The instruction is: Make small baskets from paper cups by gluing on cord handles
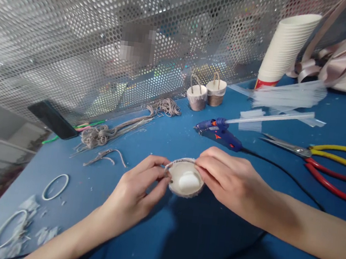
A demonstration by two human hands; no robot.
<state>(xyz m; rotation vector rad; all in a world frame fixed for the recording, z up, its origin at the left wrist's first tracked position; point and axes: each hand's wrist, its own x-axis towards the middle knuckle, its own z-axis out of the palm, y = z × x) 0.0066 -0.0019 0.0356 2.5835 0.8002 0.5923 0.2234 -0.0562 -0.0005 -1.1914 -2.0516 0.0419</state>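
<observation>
Both hands pinch a shallow, cut-down paper cup [184,181] wrapped in rough twine: left hand [135,192] clamped on its near rim, right hand [226,180] on the far rim, mid blue table [178,239].

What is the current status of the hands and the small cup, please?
Left hand and right hand both pinching the rim of the small cup. Cup low over the blue table. Glue gun just behind, apart.

The surface [147,235] looks matt blue. Behind it stands a perforated metal screen [62,27] with a dull sheen. The small cup [185,180] seems smooth white paper edged with rough cord. The glue gun [219,133] is glossy blue plastic.
</observation>
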